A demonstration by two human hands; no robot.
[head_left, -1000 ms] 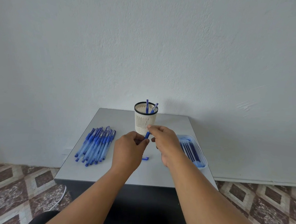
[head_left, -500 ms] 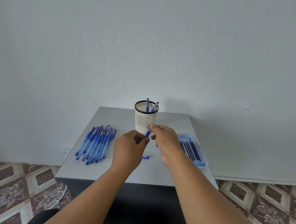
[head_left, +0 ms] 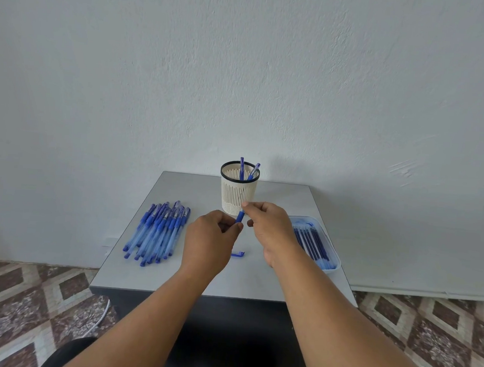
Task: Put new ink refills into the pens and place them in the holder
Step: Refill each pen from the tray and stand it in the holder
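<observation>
pen [head_left: 240,218]: only a short blue stretch shows between left hand [head_left: 208,242] and right hand [head_left: 269,228], both ends covered by fingers | holder [head_left: 238,193]: lower front edge behind right fingertips | refills in tray [head_left: 332,268]: count too fine to tell (overlapping) | forearms: cut off by bottom edge

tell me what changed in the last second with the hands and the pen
Very little. Both hands, left hand and right hand, keep their grip on the blue pen in front of the holder, with no clear shift. The loose cap, pen pile and refill tray stayed put.
</observation>
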